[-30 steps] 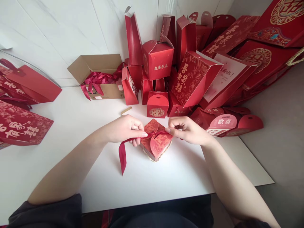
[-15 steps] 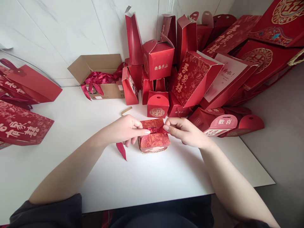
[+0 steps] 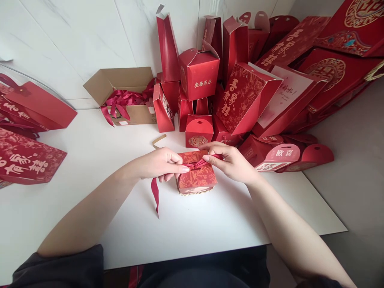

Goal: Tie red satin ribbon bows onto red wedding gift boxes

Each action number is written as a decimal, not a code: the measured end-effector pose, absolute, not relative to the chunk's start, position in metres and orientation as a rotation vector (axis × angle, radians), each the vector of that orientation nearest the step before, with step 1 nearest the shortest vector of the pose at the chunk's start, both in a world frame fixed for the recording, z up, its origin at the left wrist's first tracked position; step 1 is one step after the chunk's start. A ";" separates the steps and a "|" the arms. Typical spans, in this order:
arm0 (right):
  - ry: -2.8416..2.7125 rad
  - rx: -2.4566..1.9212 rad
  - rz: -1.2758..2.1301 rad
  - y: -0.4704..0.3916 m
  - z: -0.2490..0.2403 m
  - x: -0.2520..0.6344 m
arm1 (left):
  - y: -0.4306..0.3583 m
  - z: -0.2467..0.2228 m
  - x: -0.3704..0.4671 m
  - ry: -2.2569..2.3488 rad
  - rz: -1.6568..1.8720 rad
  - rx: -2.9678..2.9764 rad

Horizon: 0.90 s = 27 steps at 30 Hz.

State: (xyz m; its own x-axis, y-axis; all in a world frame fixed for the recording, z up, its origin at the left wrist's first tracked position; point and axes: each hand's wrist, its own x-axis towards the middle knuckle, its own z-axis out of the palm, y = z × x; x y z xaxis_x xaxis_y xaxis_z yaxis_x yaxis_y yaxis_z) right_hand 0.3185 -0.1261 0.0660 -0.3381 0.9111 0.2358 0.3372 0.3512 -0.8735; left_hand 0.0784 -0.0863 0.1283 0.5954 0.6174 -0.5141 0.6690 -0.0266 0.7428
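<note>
A small red box point(image 3: 198, 179) with an orange floral pattern rests on the white table, a twisted gold cord along its lower edge. Dark red ribbon point(image 3: 198, 163) is knotted across its top, near two slots. My left hand point(image 3: 166, 165) pinches the ribbon at the knot's left side, and a loose ribbon tail point(image 3: 155, 195) hangs below it onto the table. On the other side, my right hand point(image 3: 225, 161) grips the ribbon between thumb and fingers, just right of the knot.
Behind stands an open cardboard box point(image 3: 136, 115) of red ribbons. Several red gift boxes point(image 3: 199, 72) are stacked at the back and right. More red boxes point(image 3: 33, 158) lie at the far left. A curved tan strip point(image 3: 159, 140) lies behind my left hand.
My right hand has shifted slightly left and up with the ribbon. More of the knot and box top shows. The ribbon tail now hangs lower and straighter.
</note>
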 end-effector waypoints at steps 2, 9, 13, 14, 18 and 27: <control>-1.885 -1.095 0.938 -0.127 0.068 0.320 | -0.083 0.128 0.076 1.052 -0.081 1.714; -1.889 -1.098 0.896 -0.127 0.071 0.324 | -0.072 0.124 0.071 1.034 -0.138 1.640; -1.854 -1.136 0.896 -0.127 0.070 0.322 | -0.074 0.126 0.073 1.123 -0.139 1.642; -1.847 -1.141 0.900 -0.127 0.069 0.321 | -0.075 0.127 0.073 1.146 -0.130 1.646; -1.824 -1.125 0.894 -0.130 0.068 0.316 | -0.079 0.130 0.077 1.194 -0.106 1.660; -1.662 -1.206 0.868 -0.128 0.060 0.296 | -0.088 0.128 0.082 1.276 -0.045 1.741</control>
State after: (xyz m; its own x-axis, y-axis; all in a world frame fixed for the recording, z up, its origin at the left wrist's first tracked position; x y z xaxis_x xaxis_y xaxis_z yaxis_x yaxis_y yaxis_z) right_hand 0.2958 -0.1284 0.0602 -0.1400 0.9582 0.2497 0.3422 0.2834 -0.8958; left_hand 0.0821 -0.0878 0.1280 0.4562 0.7236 -0.5179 0.7585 -0.0118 0.6516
